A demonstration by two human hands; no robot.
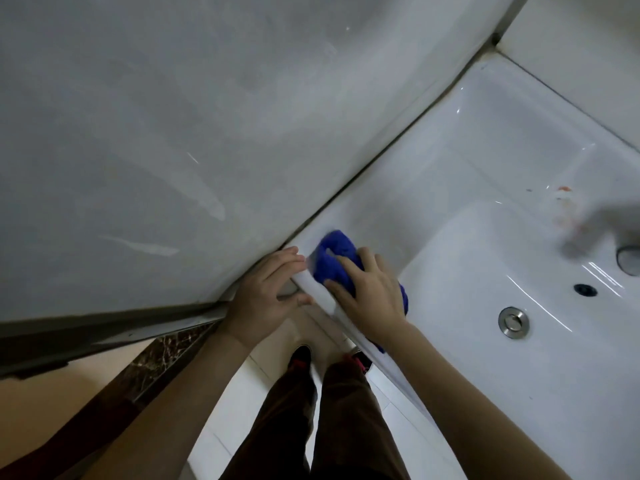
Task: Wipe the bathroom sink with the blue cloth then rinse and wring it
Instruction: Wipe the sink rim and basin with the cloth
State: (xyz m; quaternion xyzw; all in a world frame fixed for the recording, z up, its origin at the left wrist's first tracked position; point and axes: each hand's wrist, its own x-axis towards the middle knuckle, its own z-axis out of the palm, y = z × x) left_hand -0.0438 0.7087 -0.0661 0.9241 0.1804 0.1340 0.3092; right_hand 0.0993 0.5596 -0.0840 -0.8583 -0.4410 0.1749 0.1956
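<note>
The right hand (369, 296) is pressing flat on the blue cloth (334, 259), fingers spread over it and palm down, holding it bunched against the flat ledge at the left front corner of the sink (485, 188). The grip is a flat press with curled fingertips rather than a full fist; part of the cloth is showing ahead of the fingers and another part is sticking out behind the wrist, over the front edge.

The left hand (268, 296) is resting on the outer corner of the sink, just beside the cloth but not touching it. Its fingers are lying extended over the rim and its thumb is hooking below the edge; it is holding nothing but the rim itself.

The basin is lying to the right of both hands. A round metal drain stopper (513, 322) is sitting in the basin floor, with a small dark overflow hole (585, 289) near it. A small orange-red smear (562, 194) is showing on the ledge at the far right. A blurred grey shape at the right edge is overlapping the basin; cannot tell what it is.

A grey, streaked glass panel (173, 133) is meeting the sink's left side. Below, dark trousers (332, 427) and dark shoes (300, 356) are standing on a pale tiled floor (235, 410).
</note>
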